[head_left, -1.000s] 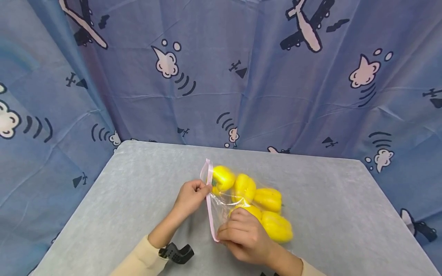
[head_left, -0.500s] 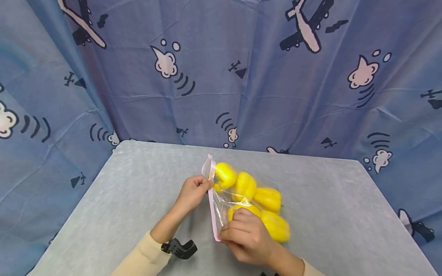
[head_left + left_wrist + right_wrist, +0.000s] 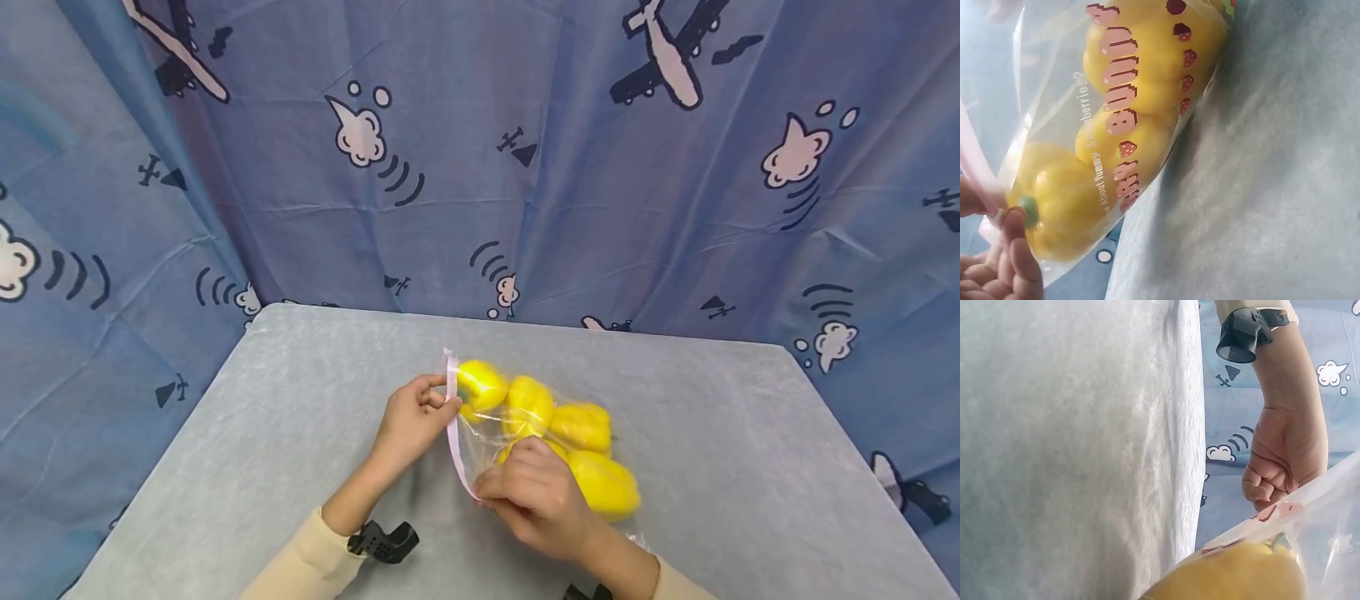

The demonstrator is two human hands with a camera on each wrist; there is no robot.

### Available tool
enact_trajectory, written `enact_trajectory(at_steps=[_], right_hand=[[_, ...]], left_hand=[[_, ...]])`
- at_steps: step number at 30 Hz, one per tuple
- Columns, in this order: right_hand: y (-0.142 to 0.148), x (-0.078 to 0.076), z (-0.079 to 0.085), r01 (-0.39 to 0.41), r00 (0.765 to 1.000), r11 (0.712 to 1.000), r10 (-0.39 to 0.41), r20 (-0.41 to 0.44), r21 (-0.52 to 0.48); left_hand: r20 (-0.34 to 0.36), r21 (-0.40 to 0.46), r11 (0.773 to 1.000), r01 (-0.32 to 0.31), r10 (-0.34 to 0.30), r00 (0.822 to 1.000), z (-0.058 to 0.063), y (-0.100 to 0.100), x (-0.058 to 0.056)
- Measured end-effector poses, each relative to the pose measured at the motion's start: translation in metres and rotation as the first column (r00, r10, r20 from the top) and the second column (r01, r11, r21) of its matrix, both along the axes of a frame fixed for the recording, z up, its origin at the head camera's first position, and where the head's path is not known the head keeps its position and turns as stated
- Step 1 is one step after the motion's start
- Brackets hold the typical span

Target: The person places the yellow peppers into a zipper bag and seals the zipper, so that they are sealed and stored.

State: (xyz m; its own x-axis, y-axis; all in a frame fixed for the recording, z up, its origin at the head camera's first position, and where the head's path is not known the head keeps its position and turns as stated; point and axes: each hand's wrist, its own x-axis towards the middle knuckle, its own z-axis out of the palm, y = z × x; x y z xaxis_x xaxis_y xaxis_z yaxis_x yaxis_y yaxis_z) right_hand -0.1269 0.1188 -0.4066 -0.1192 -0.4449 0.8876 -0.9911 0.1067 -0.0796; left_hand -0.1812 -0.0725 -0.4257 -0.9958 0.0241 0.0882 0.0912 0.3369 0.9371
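A clear zip bag [image 3: 476, 446] with a pink strip along its mouth lies on the table, several yellow bell peppers [image 3: 581, 427] inside it. At the strip's upper part my left hand [image 3: 411, 423] pinches the edge between thumb and fingers. My right hand [image 3: 536, 504] pinches the strip's near end, its knuckles partly covering one pepper. In the left wrist view, the bag shows pink lettering and small strawberries, and a pepper's green stem [image 3: 1029, 211] sits close to the pinching fingers. In the right wrist view, a blurred pepper [image 3: 1235, 575] fills the bottom; the right fingers are out of sight.
The table [image 3: 315, 392] has a pale grey cover. A blue curtain [image 3: 465, 167] printed with planes and clouds hangs behind and at both sides. Black camera mounts [image 3: 384, 542] are strapped to the wrists.
The near end of the pink strip has moved up and away slightly with my right hand. My left fingers have shifted along the strip, the index finger now stretched toward it. The peppers stay bagged.
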Motion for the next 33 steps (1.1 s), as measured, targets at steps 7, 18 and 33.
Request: enact_trajectory(at_steps=[7, 18, 33], right_hand=[[-0.0012, -0.0005, 0.0004, -0.002, 1.000, 1.000, 0.002, -0.004, 0.003], [-0.0006, 0.0013, 0.0011, -0.001, 1.000, 1.000, 0.001, 0.000, 0.012], [0.0027, 0.0040, 0.0011, 0.004, 0.998, 0.998, 0.001, -0.069, 0.067]], left_hand=[[0.014, 0.012, 1.000, -0.005, 0.005, 1.000, 0.0004, -0.0015, -0.0006], [-0.026, 0.006, 0.999, 0.036, -0.036, 0.999, 0.0010, -0.0041, 0.0001], [0.060, 0.194, 0.981, 0.004, -0.016, 0.998, -0.0014, -0.0019, -0.0067]])
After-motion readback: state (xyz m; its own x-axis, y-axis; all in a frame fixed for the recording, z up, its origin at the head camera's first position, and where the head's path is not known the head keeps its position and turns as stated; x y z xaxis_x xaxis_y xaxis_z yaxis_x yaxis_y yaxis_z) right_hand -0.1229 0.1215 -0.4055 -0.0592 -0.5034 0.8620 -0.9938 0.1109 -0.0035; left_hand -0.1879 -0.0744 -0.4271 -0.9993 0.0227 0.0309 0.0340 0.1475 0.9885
